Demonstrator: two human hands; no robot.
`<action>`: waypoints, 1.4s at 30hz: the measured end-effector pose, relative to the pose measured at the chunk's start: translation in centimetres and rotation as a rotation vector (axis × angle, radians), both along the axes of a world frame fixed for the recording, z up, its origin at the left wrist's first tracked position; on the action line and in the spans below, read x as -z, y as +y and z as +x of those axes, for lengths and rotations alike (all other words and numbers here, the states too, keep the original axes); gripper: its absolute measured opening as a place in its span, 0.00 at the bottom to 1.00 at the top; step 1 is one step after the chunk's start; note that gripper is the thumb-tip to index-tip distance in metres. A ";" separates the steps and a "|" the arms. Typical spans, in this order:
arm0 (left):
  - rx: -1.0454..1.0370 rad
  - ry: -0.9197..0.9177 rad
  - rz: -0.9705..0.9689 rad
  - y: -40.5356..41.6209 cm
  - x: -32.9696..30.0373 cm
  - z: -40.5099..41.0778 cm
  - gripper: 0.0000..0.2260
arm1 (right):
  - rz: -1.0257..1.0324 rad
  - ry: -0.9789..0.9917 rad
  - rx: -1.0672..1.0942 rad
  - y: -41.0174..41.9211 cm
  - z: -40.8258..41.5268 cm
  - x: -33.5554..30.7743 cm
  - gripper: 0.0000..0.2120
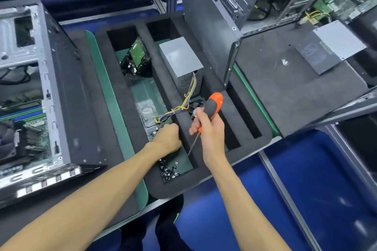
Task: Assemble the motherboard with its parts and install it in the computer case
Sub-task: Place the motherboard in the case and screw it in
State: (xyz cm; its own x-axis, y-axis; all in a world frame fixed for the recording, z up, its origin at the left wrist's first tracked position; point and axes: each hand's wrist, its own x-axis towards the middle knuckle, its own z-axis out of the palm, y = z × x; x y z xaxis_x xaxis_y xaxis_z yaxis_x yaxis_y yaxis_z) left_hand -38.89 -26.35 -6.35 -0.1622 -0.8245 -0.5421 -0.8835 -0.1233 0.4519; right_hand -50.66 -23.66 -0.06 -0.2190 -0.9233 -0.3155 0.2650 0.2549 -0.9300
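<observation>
The motherboard (22, 128) already sits inside the computer case (61, 96), well left of both hands, while the left hand (166, 138) reaches curled into the foam tray (206, 91), contents hidden, and the right hand (210, 126) grips a screwdriver (212, 108), so fastening probably remains.

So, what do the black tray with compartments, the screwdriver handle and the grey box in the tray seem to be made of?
Black tray: probably soft foam, matte and slightly fuzzy, with rounded cut edges.
Screwdriver handle: looks like orange hard plastic with dark grey, rubber-like grip inserts.
Grey box: apparently sheet metal, with a flat dull grey finish, a perforated end and sharp folded edges.
</observation>
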 end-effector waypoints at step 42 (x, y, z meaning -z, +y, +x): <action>-0.832 1.185 -0.365 7.7 -22.6 36.5 0.02 | -0.118 -1.129 0.029 -1.7 31.5 -16.4 0.13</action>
State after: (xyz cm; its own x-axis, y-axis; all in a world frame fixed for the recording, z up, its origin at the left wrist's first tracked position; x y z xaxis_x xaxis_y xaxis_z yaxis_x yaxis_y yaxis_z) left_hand -2.38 -18.61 16.22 0.2230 -0.9573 -0.1841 0.2738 -0.1197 0.9543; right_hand -19.12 -25.35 16.30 0.1137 -0.9597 -0.2570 0.9716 0.1615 -0.1731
